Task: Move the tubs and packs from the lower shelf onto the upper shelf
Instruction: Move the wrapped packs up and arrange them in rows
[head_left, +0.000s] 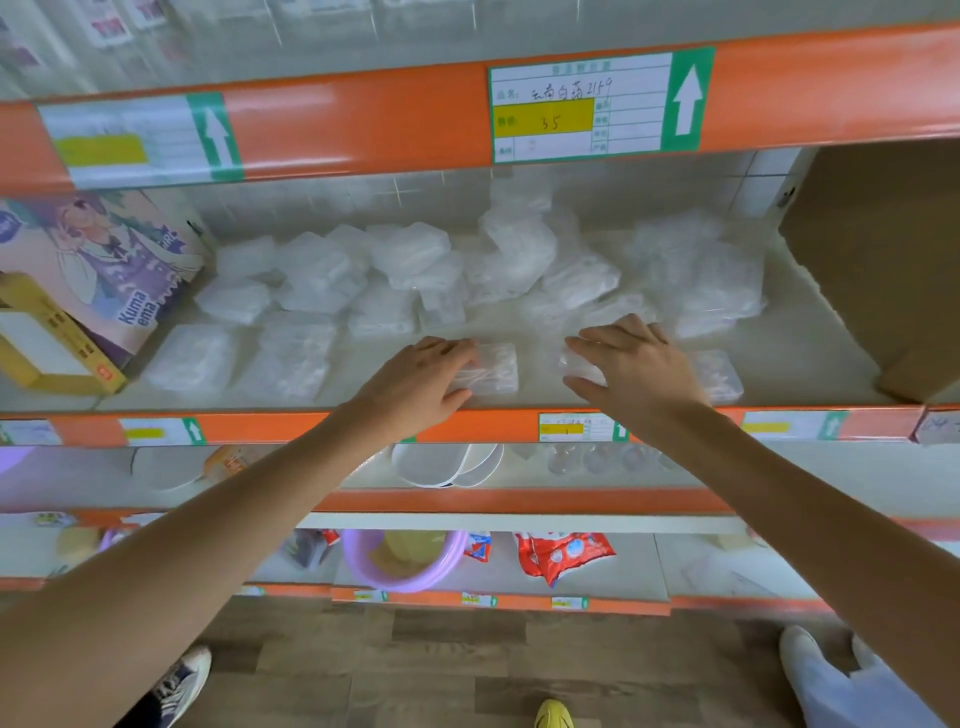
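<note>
Both my hands reach onto the white shelf (810, 358) at chest height. My left hand (423, 379) grips a clear plastic tub (493, 366) near the shelf's front edge, fingers over its top and thumb below. My right hand (634, 364) holds a second clear tub (576, 364), most of it hidden under the palm. Another clear tub (719, 374) lies just right of that hand. Several more clear tubs (291, 358) and clear plastic packs (514, 254) fill the shelf from left to back right.
An illustrated box (104, 260) and a yellow box (57, 338) stand at the shelf's left end, a brown carton (883, 270) at its right. Orange rails (363, 124) with labels edge each level. Lower shelves hold a white bowl (441, 462), a purple basin (405, 561) and red packets (556, 556).
</note>
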